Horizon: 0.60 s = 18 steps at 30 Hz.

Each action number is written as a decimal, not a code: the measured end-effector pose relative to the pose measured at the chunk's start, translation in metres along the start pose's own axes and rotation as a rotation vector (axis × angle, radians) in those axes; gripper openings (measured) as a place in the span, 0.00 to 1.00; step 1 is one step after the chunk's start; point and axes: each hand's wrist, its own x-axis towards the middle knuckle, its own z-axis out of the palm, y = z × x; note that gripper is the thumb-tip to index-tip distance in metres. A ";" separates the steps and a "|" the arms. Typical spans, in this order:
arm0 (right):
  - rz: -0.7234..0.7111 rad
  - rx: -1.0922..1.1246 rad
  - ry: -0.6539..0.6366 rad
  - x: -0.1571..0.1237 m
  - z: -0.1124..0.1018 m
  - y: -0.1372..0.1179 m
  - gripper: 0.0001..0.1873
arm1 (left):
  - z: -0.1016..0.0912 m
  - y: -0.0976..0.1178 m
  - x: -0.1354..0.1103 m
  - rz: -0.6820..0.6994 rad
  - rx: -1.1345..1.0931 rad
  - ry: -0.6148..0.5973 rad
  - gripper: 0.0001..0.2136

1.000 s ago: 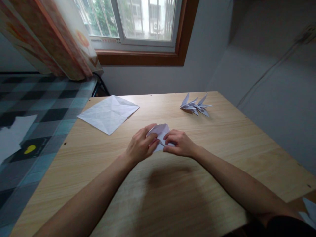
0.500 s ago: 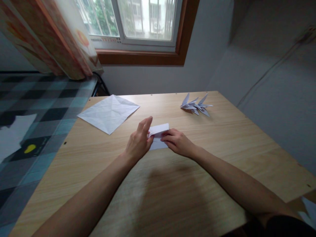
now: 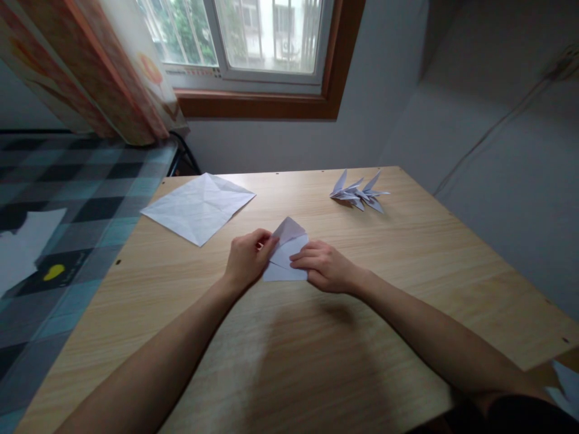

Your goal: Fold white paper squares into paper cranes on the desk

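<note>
A small white folded paper (image 3: 289, 252) lies on the wooden table in front of me, its pointed top flap raised. At its left edge, my left hand (image 3: 248, 254) pinches the flap between thumb and fingers. From the other side my right hand (image 3: 326, 265) grips the paper's right part, fingers together and bent across the top layer; the thumb is mostly hidden. Beyond my left hand lies a creased, unfolded white sheet (image 3: 199, 208). Several pointed folded paper pieces (image 3: 359, 191) sit clustered at the table's far right.
The light wooden table (image 3: 407, 253) reaches toward the wall beneath a window (image 3: 271, 39). To the left, a checked cloth (image 3: 104, 205) carries white papers (image 3: 31, 247) and a dark item with a yellow mark (image 3: 54, 272). A curtain (image 3: 85, 66) hangs above that side.
The folded paper's upper layer has opened out from a straight strip into a pointed flap. My left hand has lowered its raised fingers into a pinch. My right hand has shifted slightly toward me.
</note>
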 end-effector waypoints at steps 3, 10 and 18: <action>-0.003 -0.048 -0.002 -0.003 -0.001 0.009 0.21 | 0.000 -0.001 0.001 -0.024 -0.038 -0.022 0.11; -0.035 -0.303 0.071 -0.007 -0.008 0.023 0.12 | 0.000 -0.001 0.001 0.038 -0.146 -0.071 0.08; -0.116 -0.609 0.105 0.004 -0.010 -0.004 0.11 | 0.001 0.000 -0.002 0.173 0.095 0.180 0.05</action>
